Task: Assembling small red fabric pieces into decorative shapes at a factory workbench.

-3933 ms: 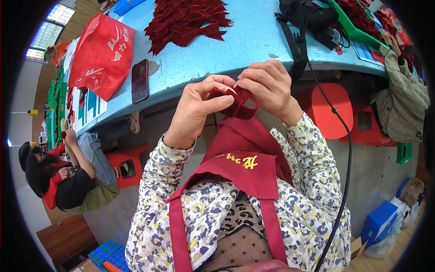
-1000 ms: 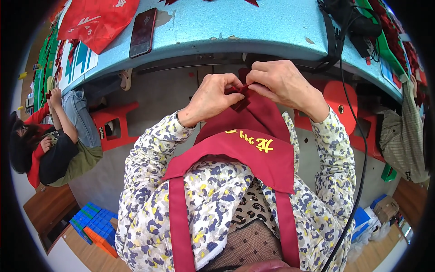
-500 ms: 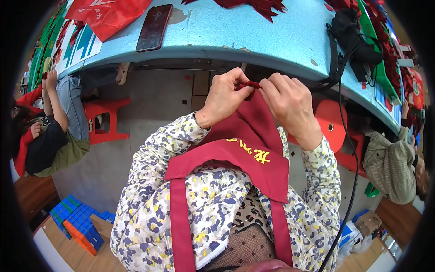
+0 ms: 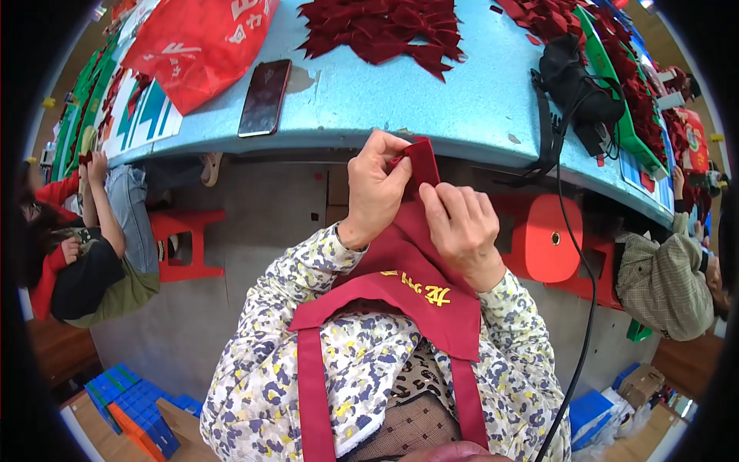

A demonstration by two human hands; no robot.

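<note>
A dark red ribbon piece point(image 4: 423, 163), velvety in look, is held just off the near table edge. My left hand point(image 4: 376, 189) pinches its left side between thumb and fingers, with part of the ribbon tucked in the grip. At its lower right end, the fingertips of my right hand point(image 4: 465, 231) are closed on it, lower than the left hand. The ribbon stands up as a flat strip between them. Below both hands hangs the maroon apron point(image 4: 385, 296) I wear, with yellow lettering across its top. My fingers hide the ribbon's folded part.
On the blue table point(image 4: 369, 108) lie a pile of dark red bows point(image 4: 381, 31), a phone point(image 4: 265, 98), a red bag point(image 4: 204, 54) and a black pouch point(image 4: 577, 81) with straps. A black cable point(image 4: 589, 285) runs down on the right. Red stools point(image 4: 553, 239) and seated people flank me.
The ribbon has turned from a narrow bunched strip to an upright flat one. My right hand has moved down and left. The view has tilted, showing more of the table.
</note>
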